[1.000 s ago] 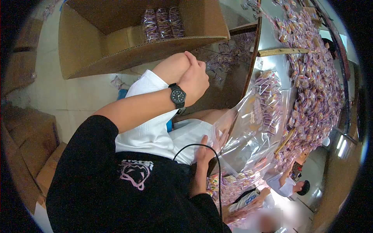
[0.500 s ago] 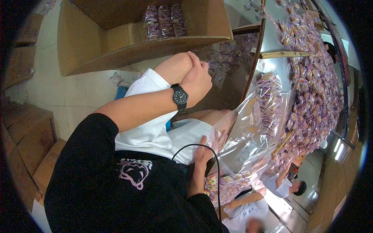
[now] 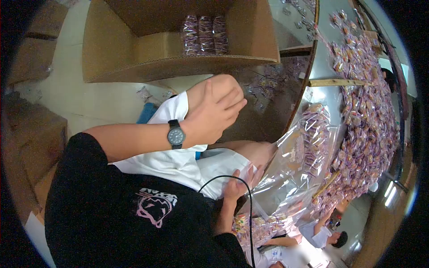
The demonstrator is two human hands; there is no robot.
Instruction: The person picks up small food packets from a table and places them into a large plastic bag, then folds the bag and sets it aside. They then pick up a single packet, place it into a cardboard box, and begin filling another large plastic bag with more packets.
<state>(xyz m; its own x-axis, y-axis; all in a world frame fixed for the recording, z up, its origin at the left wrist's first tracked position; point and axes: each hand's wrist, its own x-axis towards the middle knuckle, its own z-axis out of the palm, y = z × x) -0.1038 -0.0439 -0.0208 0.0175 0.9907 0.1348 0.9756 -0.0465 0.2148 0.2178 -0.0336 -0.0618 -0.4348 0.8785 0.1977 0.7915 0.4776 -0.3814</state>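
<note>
My left hand (image 3: pixel 212 114), with a black watch (image 3: pixel 176 134) on its wrist, lies over my bent knee (image 3: pixel 223 85), its fingers spread. Lower down, my right hand (image 3: pixel 234 188) is at the near edge of a large clear plastic bag (image 3: pixel 277 178), its thumb apart from the fingers. Its stretched fingers show through the film. Inside the far part of this bag are rows of small purple-and-clear wrapped packets (image 3: pixel 315 138). The bag lies on the metal table (image 3: pixel 324 96) beside my leg.
An open cardboard box (image 3: pixel 178 69) holds three packed rows of packets (image 3: pixel 205 35). A heap of loose packets (image 3: pixel 368 120) covers the table behind a wooden strip (image 3: pixel 339 82). A black cable (image 3: pixel 251 214) crosses in front. Cartons (image 3: pixel 35 129) stand at left; co-workers (image 3: pixel 317 232) sit lower right.
My left hand has gone from curled over the knee to lying with fingers spread. The view has shifted, so the box appears further right and lower. My right hand stays by the bag.
</note>
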